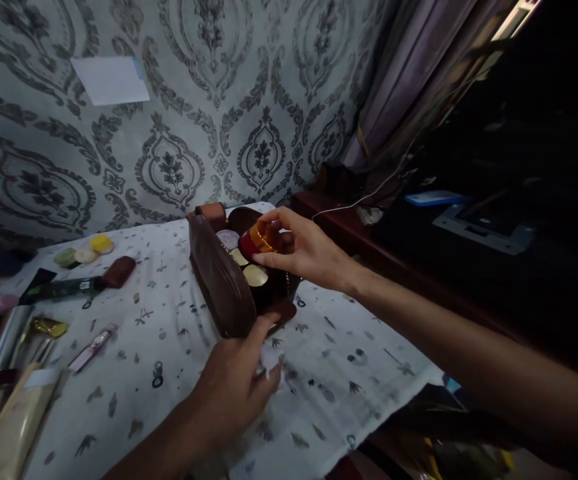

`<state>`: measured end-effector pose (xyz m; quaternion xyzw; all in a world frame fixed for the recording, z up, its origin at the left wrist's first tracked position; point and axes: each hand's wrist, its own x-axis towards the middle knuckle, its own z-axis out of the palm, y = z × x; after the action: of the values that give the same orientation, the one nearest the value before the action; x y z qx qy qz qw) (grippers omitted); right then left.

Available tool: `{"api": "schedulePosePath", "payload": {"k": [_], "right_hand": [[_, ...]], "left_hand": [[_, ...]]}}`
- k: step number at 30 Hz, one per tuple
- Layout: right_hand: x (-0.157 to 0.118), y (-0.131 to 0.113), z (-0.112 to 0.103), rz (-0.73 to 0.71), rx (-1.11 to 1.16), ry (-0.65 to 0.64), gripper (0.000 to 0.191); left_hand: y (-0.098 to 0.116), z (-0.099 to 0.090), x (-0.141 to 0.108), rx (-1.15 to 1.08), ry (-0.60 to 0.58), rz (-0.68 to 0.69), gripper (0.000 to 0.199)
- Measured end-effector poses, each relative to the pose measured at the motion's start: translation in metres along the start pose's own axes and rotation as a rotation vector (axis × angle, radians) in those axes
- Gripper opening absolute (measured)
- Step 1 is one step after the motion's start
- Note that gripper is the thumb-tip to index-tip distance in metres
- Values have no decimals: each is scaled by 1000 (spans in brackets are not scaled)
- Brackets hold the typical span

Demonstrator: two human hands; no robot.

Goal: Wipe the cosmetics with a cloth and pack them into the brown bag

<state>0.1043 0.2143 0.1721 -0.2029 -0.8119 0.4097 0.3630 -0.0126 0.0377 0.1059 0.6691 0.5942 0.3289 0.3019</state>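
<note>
A dark brown zip pouch (223, 293) stands unzipped on the patterned cloth. My right hand (301, 247) reaches over its opening, closed on a small red and gold jar (251, 243) between thumb and fingers. Inside the pouch I see a round pale lid (228, 239) and a round gold-coloured lid (255, 275). At the pouch's near end is my left hand (236, 373). Its index finger touches the pouch's edge, and the thumb is spread away from it. Something whitish shows between them, too blurred to name. The left hand's other fingers are hidden.
Several cosmetics lie on the cloth's left side, including a cream tube (19, 423), a silver cylinder (1, 363), a small clear tube (93, 348) and a yellow-lidded pot (101, 243). Patterned wallpaper rises behind. A dark shelf with a cable (369, 197) stands right.
</note>
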Motion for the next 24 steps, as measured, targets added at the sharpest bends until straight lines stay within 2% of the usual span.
{"api": "schedulePosePath", "payload": {"k": [4, 8, 10, 12, 15, 18, 20, 21, 24], "right_hand": [[3, -2, -9, -77, -286, -142, 36], [7, -4, -9, -140, -503, -343, 39], [8, 0, -6, -167, -537, -424, 38], [7, 5, -3, -187, -492, -451, 35], [8, 8, 1, -152, -518, -492, 29], [12, -5, 4, -68, -850, -735, 21], [17, -18, 5, -27, -1039, -888, 27], [20, -24, 6, -17, -1081, -926, 30], [25, -34, 6, 25, -1054, -894, 36]], "left_hand": [[-11, 11, -3, 57, -19, 57, 62], [-23, 22, -4, 55, -12, 115, 69], [-28, 25, -5, 87, -15, 139, 72], [-32, 27, -6, 121, -22, 159, 73], [-34, 28, -7, 146, -31, 164, 74], [-32, 26, -7, 160, -65, 132, 74], [-29, 24, -8, 169, -88, 118, 74], [-29, 24, -8, 176, -91, 120, 74], [-29, 21, -8, 244, -76, 168, 74]]}}
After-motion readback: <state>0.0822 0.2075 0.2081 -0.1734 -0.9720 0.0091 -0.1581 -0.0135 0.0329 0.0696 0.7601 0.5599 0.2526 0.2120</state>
